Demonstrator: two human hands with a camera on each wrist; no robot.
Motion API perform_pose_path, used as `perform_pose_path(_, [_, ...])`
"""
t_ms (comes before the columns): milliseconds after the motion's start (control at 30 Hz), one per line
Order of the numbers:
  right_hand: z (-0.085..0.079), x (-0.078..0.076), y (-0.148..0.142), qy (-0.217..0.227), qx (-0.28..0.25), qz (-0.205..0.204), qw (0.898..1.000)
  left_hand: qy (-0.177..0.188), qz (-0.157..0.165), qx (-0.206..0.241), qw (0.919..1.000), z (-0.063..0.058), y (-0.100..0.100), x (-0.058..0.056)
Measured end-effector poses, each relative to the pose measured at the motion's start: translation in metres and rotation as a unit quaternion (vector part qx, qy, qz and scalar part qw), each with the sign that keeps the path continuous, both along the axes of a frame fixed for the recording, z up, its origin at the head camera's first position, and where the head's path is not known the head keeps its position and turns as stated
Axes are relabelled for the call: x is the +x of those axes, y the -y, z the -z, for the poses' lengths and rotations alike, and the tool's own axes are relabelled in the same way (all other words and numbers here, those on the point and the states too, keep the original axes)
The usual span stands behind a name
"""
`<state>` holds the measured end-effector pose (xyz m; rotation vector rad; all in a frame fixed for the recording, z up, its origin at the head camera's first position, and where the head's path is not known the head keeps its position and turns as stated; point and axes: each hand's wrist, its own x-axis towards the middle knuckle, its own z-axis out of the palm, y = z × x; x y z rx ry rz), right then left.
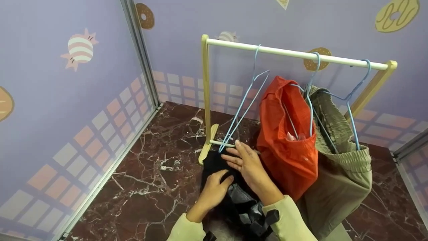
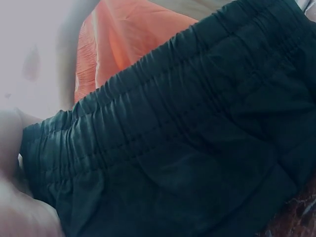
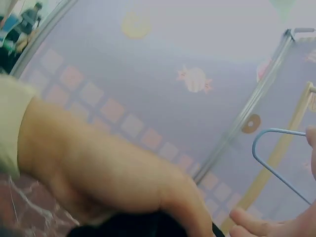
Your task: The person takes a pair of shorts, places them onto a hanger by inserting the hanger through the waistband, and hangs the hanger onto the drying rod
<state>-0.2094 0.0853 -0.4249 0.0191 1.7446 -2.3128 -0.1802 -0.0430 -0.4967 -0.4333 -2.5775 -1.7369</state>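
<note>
A black garment with a gathered elastic waistband (image 2: pixel 163 113) hangs from my left hand (image 1: pixel 214 189), which grips it by the waistband edge. Its dark cloth (image 1: pixel 214 160) spreads beneath both hands in the head view. My right hand (image 1: pixel 250 167) is raised just beyond it, fingers extended and thumb apart. Right by those fingertips is the lower corner of a light blue wire hanger (image 1: pixel 254 63), hooked on the rack's rail and bare of clothes. In the right wrist view the hanger's rounded end (image 3: pixel 255 148) shows beside my fingers, while my left hand (image 3: pixel 113 163) crosses in front.
A wooden rack (image 1: pixel 206 83) with a white rail (image 1: pixel 284 51) stands against the patterned wall. Red-orange pants (image 1: pixel 287 160) and khaki pants (image 1: pixel 337 187) hang on blue hangers just right of my right hand. Dark red marbled floor (image 1: pixel 143 187) lies to the left.
</note>
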Motion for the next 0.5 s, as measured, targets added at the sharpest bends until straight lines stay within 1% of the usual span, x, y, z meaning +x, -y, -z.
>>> perform_pose_path(67, [-0.002, -0.004, 0.002, 0.011, -0.024, -0.002, 1.000, 0.000, 0.003, 0.003, 1.0000, 0.001, 0.000, -0.001])
perform_pose_path(167, [-0.006, -0.011, 0.008, 0.023, -0.036, 0.000, 0.999, -0.001, 0.004, 0.004, 1.0000, 0.002, 0.000, -0.001])
perform_pose_path(367, [-0.012, -0.019, 0.018, 0.027, -0.025, 0.001, 0.999, -0.006, 0.008, 0.003, 0.9999, 0.003, 0.000, -0.002])
perform_pose_path(500, [-0.014, -0.022, 0.023, 0.028, -0.020, 0.011, 0.999, -0.002, 0.013, 0.005, 0.9999, 0.003, -0.001, -0.002])
